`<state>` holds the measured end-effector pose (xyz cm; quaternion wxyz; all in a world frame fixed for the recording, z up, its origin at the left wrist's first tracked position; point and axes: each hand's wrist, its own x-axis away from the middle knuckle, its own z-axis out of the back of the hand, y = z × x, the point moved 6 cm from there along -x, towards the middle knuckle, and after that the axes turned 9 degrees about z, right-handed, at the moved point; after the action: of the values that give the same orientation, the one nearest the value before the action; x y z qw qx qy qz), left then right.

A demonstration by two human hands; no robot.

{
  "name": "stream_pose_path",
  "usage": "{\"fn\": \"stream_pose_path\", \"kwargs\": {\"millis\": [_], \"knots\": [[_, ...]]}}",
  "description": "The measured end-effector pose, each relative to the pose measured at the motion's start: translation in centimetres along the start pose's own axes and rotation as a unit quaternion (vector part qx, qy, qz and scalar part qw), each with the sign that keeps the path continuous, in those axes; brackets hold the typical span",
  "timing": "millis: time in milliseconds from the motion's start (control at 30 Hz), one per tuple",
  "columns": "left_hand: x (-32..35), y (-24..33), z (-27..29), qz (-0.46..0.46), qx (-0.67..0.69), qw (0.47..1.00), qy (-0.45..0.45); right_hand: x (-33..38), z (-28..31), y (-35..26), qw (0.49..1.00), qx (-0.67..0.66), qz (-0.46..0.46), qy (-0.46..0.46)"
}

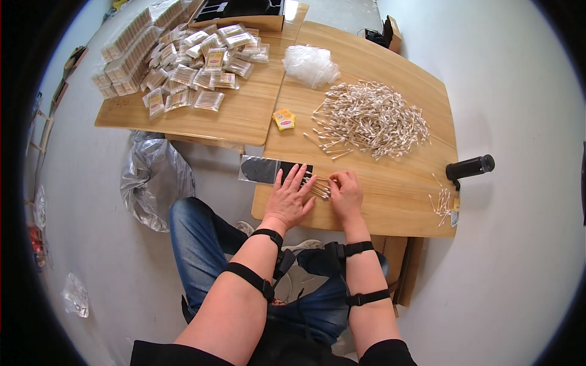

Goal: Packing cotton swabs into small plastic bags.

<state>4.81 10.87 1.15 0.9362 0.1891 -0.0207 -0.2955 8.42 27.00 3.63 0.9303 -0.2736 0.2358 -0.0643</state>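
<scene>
Fingers of your left hand (289, 198) lie spread and flat, palm down, pressing on the near ends of a small bundle of cotton swabs (320, 186) — open, not gripping. Your right hand (346, 194) is curled, its fingertips pinching the other side of the same bundle, so the swabs are squeezed between the two hands, likely to keep the sticks level and together. The bundle sits on the wooden table (390, 201) just beside a dark flat sleeve (264, 170), which lies at the table's near-left edge, partly under your left fingers. Its long axis runs roughly left to right across the table, slightly tilted, one set of tips pointing toward the sleeve's opening and the other toward your right palm.

Beyond the sleeve, further up the table, lies the big loose heap of swabs (372, 119), with a small yellow packet (284, 119) between. Filled packs (201, 61) cover the far-left table — well apart.
</scene>
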Motion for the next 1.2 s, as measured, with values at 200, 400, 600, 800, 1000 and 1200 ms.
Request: {"fn": "stream_pose_path", "kwargs": {"millis": [200,400,600,800,1000,1200], "knots": [[0.0,0.0,0.0,0.0,-0.005,1.0,-0.004,0.3,-0.4,1.2,0.999,-0.008,-0.048,0.01],[0.1,-0.1,-0.4,0.002,-0.012,1.0,0.005,0.4,0.1,0.7,1.0,0.006,-0.025,-0.001],[0.1,-0.3,-0.4,-0.001,-0.003,1.0,0.014,0.8,0.3,0.0,1.0,0.013,-0.019,0.002],[0.1,-0.3,-0.9,-0.007,0.001,1.0,0.025,1.1,0.1,0.6,0.999,0.021,-0.036,0.026],[0.2,-0.3,-1.0,-0.012,-0.009,1.0,0.003,1.1,-0.1,0.7,0.997,0.006,-0.075,0.022],[0.2,-0.4,-1.1,-0.02,-0.007,1.0,0.001,1.3,-0.2,0.0,0.999,0.026,-0.025,0.006]]}}
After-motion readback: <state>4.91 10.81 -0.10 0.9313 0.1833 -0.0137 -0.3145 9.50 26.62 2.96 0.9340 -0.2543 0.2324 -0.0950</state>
